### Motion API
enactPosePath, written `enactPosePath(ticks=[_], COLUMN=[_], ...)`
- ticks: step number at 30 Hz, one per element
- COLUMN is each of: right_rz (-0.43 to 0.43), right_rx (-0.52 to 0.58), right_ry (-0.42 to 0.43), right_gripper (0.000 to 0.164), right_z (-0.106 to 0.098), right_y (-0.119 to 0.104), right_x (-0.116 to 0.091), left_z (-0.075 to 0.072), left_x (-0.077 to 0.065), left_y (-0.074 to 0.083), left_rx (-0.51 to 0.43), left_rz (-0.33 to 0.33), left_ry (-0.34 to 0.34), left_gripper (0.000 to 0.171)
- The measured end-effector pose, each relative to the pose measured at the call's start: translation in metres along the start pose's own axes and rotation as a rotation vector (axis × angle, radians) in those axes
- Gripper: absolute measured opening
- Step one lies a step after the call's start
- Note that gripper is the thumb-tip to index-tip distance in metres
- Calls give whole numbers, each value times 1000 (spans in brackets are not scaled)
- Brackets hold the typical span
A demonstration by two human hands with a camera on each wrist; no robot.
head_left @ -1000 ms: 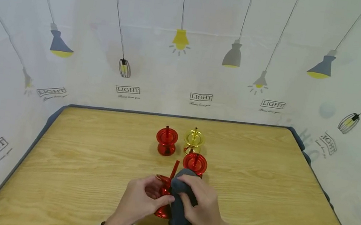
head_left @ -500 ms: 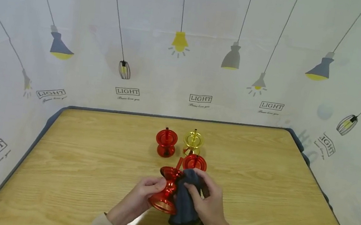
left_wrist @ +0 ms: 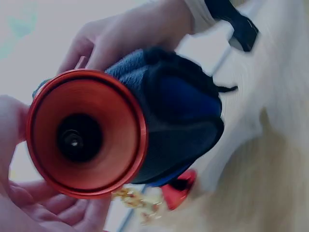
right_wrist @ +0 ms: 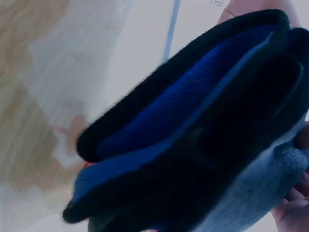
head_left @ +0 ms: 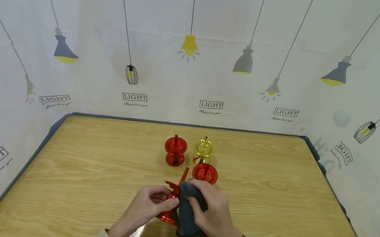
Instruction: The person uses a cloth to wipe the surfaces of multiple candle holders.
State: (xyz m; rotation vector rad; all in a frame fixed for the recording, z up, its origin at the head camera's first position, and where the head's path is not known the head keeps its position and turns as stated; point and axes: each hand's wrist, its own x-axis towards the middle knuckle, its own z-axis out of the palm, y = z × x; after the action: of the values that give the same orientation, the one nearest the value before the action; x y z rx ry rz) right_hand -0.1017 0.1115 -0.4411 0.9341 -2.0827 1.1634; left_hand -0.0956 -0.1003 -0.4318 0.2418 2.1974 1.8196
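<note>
My left hand (head_left: 143, 210) grips a shiny red candle holder (head_left: 167, 216) by its narrow waist, its spike tilting up to the right. In the left wrist view its hollow round base (left_wrist: 115, 145) faces the camera. From the right, my right hand (head_left: 215, 214) pinches a folded dark blue cloth (head_left: 188, 220) against the holder's side. The cloth covers part of the holder and some right fingertips. In the right wrist view, the bunched cloth (right_wrist: 193, 130) fills most of the picture and hides the holder.
Beyond the hands, a red candle holder (head_left: 176, 146) and a gold one (head_left: 203, 147) stand upright on the wooden table (head_left: 98, 154). Another red candle holder (head_left: 205, 172) stands close behind the right hand. A lamp-printed backdrop (head_left: 167, 75) surrounds the table.
Half a second ago the held candle holder leaned with its base toward the head camera; now it stands straighter. The left hand has turned with it, and the cloth has shifted slightly left.
</note>
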Motion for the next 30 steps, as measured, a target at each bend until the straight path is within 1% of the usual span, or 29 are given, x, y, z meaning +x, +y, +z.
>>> enactPosePath(ticks=[1,3,4,6,8,10,11,12,13,14,16,19,20,21,23,25,26,28,30], right_rz=[11,55,83,142,198,242,255,259,257,248,191,74,34,-4,-39,-46,-49,-47,-38], right_rx=[16,78,122,209,292,342,347,338,316,279,191,56,14,-14,-43,-43,-32,9,60], right_ry=[13,47,66,104,134,147,149,147,142,135,120,79,62,44,10,1,9,46,91], right_gripper=[44,43,43,41,39,38,38,37,37,37,39,42,41,40,34,29,28,28,31], right_z=[1,3,4,6,8,8,8,8,7,5,2,-4,-5,-6,-7,-8,-8,-8,-8], right_y=[0,0,0,0,0,0,0,-1,-1,-1,-1,-1,-1,-1,-2,-4,-4,-5,-4], right_x=[-1,-2,-3,-4,-5,-6,-6,-6,-5,-5,-3,1,2,3,5,5,5,5,5], left_z=[0,0,-1,-1,-1,-1,-2,-3,-4,-5,-8,-8,-7,-5,-2,1,2,3,2], left_x=[0,1,1,3,4,6,6,6,6,5,4,2,2,1,0,1,1,1,1], left_y=[-3,-8,-11,-15,-18,-19,-19,-18,-17,-15,-9,1,4,6,8,7,6,3,0], left_rx=[-72,-241,-324,-486,-601,-656,-660,-637,-596,-530,-345,-59,22,77,118,107,82,-3,-125], left_rz=[-4,-5,1,11,31,48,45,46,45,48,56,43,43,41,42,58,61,66,72], left_ry=[-17,-81,-122,-220,-316,-384,-403,-405,-397,-373,-278,-132,-85,-49,-7,15,17,-3,-60], left_gripper=[27,20,17,19,24,26,27,26,25,24,24,33,36,36,34,31,30,31,33])
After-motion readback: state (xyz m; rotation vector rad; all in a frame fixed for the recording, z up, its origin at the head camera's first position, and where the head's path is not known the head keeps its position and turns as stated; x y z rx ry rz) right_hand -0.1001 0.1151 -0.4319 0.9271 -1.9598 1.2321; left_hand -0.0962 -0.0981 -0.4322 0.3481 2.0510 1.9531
